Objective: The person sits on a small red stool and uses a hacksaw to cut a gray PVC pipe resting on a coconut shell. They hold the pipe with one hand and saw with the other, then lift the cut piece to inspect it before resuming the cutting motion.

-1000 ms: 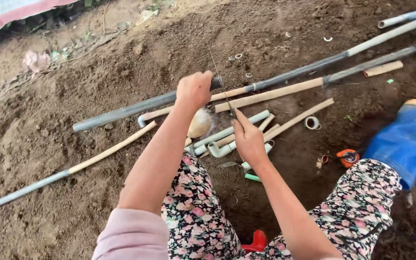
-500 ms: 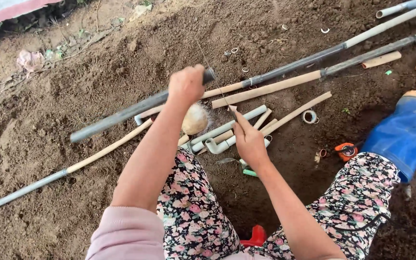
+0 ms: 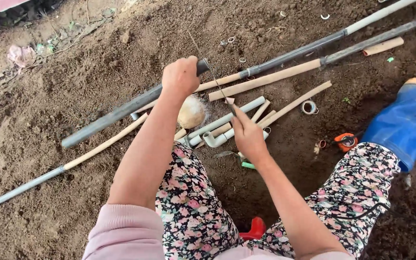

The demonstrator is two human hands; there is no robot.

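- The left hand (image 3: pixel 181 75) is closed in a fist around the near end of a dark grey pipe (image 3: pixel 121 111), which lies slantwise on the bare soil (image 3: pixel 39 120).
- The right hand (image 3: pixel 247 135) is pinched shut on a thin thread (image 3: pixel 213 74); the thread runs taut from the fingertips up past the end of the grey pipe, just beside the left fist.
- A small pale scrap sits at the right fingertips. Whether it is tape or fibre is too small to tell.
- A pale ball of fibre (image 3: pixel 191 112) lies on the soil below the left hand, touching nothing held.
- Bamboo sticks (image 3: pixel 266 79) and white plastic pipes (image 3: pixel 227 118) lie crossed between the hands and the knees. An orange tape measure (image 3: pixel 346 141) sits near the blue boot (image 3: pixel 405 123).
- Risk, as I judge it: the thread looks very thin and is pulled tight, so a harder tug by the right hand could snap it or slip it off the pipe end.
- The pipe rests on loose earth and is held at one end only; it could roll or twist in the fist and slacken the thread.
- Soil could get onto the pipe end and foul whatever is being wound there.
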